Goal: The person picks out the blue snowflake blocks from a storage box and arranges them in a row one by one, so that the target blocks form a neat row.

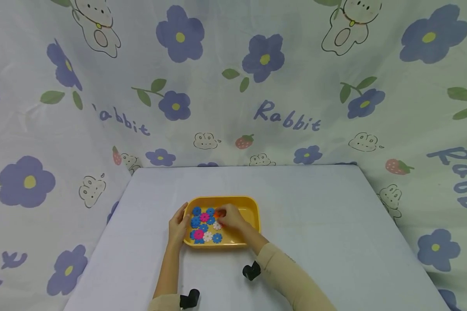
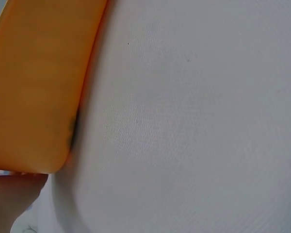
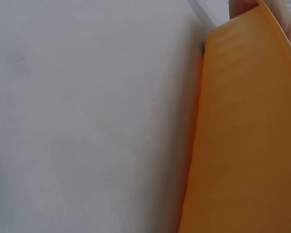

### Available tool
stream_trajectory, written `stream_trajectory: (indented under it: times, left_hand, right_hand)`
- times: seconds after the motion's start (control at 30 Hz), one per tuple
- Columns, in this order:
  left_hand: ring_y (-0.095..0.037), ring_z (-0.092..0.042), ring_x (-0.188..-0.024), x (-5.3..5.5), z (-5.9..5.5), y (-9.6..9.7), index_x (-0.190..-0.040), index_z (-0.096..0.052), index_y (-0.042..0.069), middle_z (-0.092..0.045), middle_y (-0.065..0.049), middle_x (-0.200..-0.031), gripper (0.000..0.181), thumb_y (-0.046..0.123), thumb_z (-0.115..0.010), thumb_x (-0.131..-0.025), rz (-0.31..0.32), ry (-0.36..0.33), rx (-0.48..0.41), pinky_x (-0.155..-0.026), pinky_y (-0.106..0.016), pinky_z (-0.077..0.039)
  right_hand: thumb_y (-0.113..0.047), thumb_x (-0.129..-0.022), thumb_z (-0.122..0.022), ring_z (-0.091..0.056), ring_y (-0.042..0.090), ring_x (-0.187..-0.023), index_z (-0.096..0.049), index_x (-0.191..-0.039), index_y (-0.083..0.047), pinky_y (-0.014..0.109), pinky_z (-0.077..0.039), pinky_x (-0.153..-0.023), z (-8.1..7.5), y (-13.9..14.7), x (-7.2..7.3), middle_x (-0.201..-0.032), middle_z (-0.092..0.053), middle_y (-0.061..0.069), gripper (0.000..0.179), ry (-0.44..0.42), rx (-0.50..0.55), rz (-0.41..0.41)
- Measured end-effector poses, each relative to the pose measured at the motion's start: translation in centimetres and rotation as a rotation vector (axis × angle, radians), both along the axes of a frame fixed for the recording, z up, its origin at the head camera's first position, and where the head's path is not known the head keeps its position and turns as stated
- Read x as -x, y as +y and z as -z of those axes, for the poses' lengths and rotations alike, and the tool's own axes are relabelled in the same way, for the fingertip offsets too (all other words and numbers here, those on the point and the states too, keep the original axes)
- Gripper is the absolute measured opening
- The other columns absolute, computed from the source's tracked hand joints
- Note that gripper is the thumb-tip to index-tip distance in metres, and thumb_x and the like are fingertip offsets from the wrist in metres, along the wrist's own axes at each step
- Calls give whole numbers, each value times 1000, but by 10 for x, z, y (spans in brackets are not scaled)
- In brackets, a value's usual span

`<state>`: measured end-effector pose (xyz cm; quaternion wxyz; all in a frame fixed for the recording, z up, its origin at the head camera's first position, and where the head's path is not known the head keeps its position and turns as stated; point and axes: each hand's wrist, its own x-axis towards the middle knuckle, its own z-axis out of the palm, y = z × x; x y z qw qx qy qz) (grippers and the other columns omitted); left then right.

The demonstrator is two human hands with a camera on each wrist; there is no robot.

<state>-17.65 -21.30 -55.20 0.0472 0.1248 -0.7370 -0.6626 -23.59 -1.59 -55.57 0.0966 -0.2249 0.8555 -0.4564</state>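
A yellow tray (image 1: 253, 211) sits on the table, with blue, pink and white snowflake-shaped plastic discs (image 1: 204, 217) spread over its left part. My left hand (image 1: 177, 225) grips the tray's left end, thumb at the rim. In the left wrist view part of that hand (image 2: 14, 199) shows against the tray's end wall. Reaching over the front rim, my right hand (image 1: 231, 217) is inside the tray and pinches an orange snowflake disc (image 1: 218, 214), partly hidden by the fingers. A white disc (image 1: 217, 225) lies just below those fingertips.
The white table (image 1: 315, 224) extends around the tray. Behind it and at the sides hangs a cloth (image 1: 218, 99) printed with flowers and rabbits. Black wrist-worn devices (image 1: 251, 271) sit by both sleeves, close over the table.
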Motion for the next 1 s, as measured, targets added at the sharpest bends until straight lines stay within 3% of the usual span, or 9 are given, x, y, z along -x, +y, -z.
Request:
stream_trajectory:
  times: [0.17,0.67,0.87,1.0]
  left_hand:
    - [-35,-30,-137,-1,-1,1,-143,-39,4,-31,-23,-148,44,4,-43,-99,5,12,-11,-107,-44,-33]
    - [-33,-30,-137,-2,-1,0,-144,-37,6,-30,-21,-150,45,5,-43,-100,8,-3,-27,-108,-42,-31]
    - [-32,-33,-136,-2,-1,0,-144,-38,6,-32,-21,-148,45,5,-43,-99,5,-2,-35,-105,-27,-38]
    - [-32,-34,-135,-2,-1,0,-143,-39,6,-33,-22,-147,45,5,-44,-99,4,2,-37,-99,-15,-41]
  right_hand:
    - [5,-76,-72,-65,20,-75,-67,-101,10,17,-53,-65,2,2,4,-88,-70,17,26,-75,150,38]
    - [2,-77,-74,-67,28,-88,-65,-105,11,27,-58,-74,-3,-9,0,-96,-69,20,31,-134,153,62]
    - [6,-74,-74,-68,32,-88,-64,-104,14,26,-58,-72,-4,-17,-4,-96,-68,25,33,-165,230,86]
    - [4,-72,-76,-68,28,-83,-66,-103,13,24,-57,-70,-3,-23,-4,-97,-69,23,34,-132,215,128]
